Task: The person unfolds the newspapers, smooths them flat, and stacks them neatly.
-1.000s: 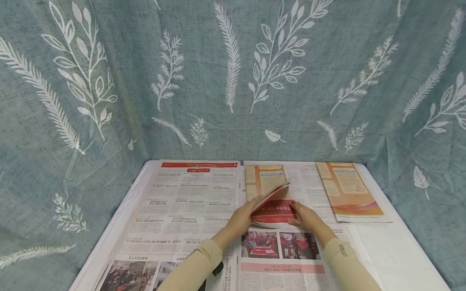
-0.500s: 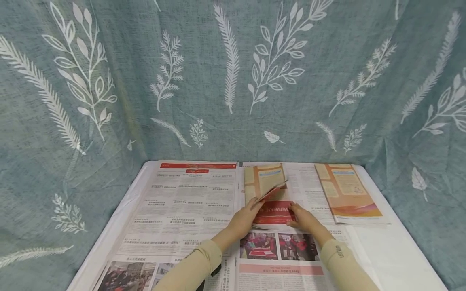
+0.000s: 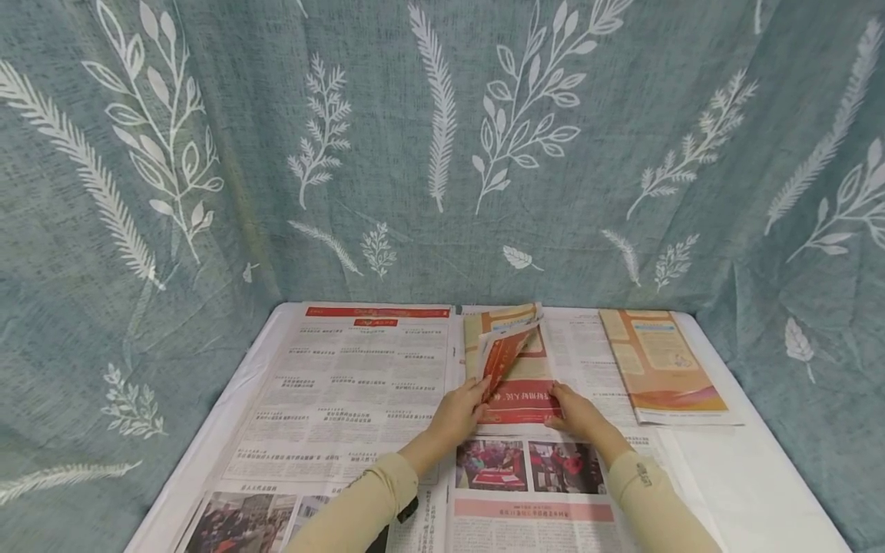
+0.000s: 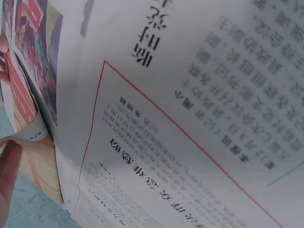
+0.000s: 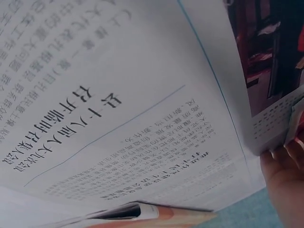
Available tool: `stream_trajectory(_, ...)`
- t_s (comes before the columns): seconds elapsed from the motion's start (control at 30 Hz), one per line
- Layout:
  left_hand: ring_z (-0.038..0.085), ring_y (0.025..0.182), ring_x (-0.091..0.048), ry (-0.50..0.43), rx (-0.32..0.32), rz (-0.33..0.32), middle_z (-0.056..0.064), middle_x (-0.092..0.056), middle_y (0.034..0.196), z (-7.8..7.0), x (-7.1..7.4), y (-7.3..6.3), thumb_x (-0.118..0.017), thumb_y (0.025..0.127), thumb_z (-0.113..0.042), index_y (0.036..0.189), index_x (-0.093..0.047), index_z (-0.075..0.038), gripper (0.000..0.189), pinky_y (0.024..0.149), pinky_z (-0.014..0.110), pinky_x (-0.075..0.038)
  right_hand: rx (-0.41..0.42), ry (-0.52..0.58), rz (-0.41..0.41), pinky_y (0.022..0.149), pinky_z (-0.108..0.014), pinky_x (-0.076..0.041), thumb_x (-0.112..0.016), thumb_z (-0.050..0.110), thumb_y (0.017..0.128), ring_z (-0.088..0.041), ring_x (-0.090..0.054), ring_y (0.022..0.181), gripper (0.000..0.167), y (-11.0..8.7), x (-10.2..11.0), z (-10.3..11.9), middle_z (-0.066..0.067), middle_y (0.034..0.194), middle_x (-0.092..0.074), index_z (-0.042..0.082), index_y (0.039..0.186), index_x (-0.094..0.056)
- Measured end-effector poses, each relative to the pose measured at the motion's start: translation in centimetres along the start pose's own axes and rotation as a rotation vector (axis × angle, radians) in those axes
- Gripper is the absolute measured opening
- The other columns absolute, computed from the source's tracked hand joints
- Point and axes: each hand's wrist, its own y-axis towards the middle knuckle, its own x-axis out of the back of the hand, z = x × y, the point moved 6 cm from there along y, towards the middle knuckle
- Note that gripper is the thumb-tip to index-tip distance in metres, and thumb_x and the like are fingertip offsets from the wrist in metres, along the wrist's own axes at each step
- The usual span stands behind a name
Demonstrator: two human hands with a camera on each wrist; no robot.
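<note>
A folded newspaper (image 3: pixel 522 415) with a red band lies in front of me on the table. My left hand (image 3: pixel 452 415) grips its raised pages (image 3: pixel 510 353) near the lower left corner; their red inner side shows as they curl over. In the left wrist view, my left hand (image 4: pixel 8 175) sits at the edge beside the curling paper. My right hand (image 3: pixel 581 411) rests at the newspaper's right edge, thumb and forefinger spread on it. The right wrist view shows the fingers of my right hand (image 5: pixel 285 185) bent at a paper edge; some fingertips are hidden.
A second folded newspaper (image 3: pixel 674 369), orange and cream, lies farther right. Spread newspaper sheets (image 3: pixel 346 384) cover much of the table, over a white cover (image 3: pixel 740 476). A blue-green curtain (image 3: pixel 415 246) with white leaf prints hangs behind and along both sides.
The raised pages have turned further over toward the left and stand higher, so their red inner side now faces up. My left hand has turned slightly with them; the right hand has barely moved.
</note>
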Motion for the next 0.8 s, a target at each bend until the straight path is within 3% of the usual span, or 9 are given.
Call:
stream_trajectory(0.23,0.023,0.086,-0.071,-0.165,0.089,-0.214,0.012,-0.073,0.096,1.1,1.6,0.0,-0.065,0.087,-0.01,0.102,-0.07,-0.002,0.017,0.074,0.032,-0.057,-0.008,-0.001,0.021,0.101,-0.055,-0.039,-0.073,0.02,0.081,-0.05,-0.042,0.124,0.065,0.1,-0.2,-0.2,-0.037,0.136,-0.039,-0.016,0.127,-0.044)
stream_trajectory(0.37,0.015,0.061,-0.063,-0.21,0.12,-0.284,0.011,-0.071,0.086,1.7,2.4,-0.3,-0.067,0.086,-0.007,0.105,-0.067,-0.005,0.019,0.055,0.02,-0.051,-0.006,-0.028,0.003,0.1,-0.055,-0.04,-0.075,0.022,0.079,-0.05,-0.046,0.121,0.066,0.2,0.0,-0.2,-0.037,0.133,-0.043,-0.015,0.125,-0.046)
stream_trajectory(0.47,0.008,0.052,-0.05,-0.238,0.142,-0.314,0.009,-0.06,0.082,2.3,3.0,-0.6,-0.068,0.084,-0.001,0.108,-0.065,-0.007,0.025,0.048,0.015,-0.043,-0.028,-0.012,0.021,0.101,-0.055,-0.039,-0.074,0.021,0.08,-0.05,-0.043,0.123,0.066,0.2,-0.1,-0.2,-0.037,0.135,-0.041,-0.015,0.127,-0.045)
stream_trajectory(0.63,0.006,0.054,-0.045,-0.322,0.206,-0.397,0.008,-0.043,0.084,3.4,4.4,-0.9,-0.066,0.083,0.005,0.114,-0.064,-0.006,0.033,0.048,0.015,-0.045,-0.06,0.01,0.065,0.102,-0.057,-0.038,-0.071,0.021,0.084,-0.052,-0.036,0.128,0.067,0.0,-0.4,-0.3,-0.037,0.141,-0.033,-0.015,0.131,-0.041)
stream_trajectory(0.8,0.01,0.058,-0.048,-0.395,0.232,-0.487,0.012,-0.051,0.083,4.6,6.2,-1.2,-0.063,0.088,-0.002,0.111,-0.066,0.0,0.024,0.052,0.016,-0.048,-0.056,0.027,0.061,0.101,-0.058,-0.038,-0.071,0.019,0.083,-0.053,-0.036,0.128,0.066,-0.1,-0.4,0.1,-0.037,0.141,-0.033,-0.016,0.13,-0.041)
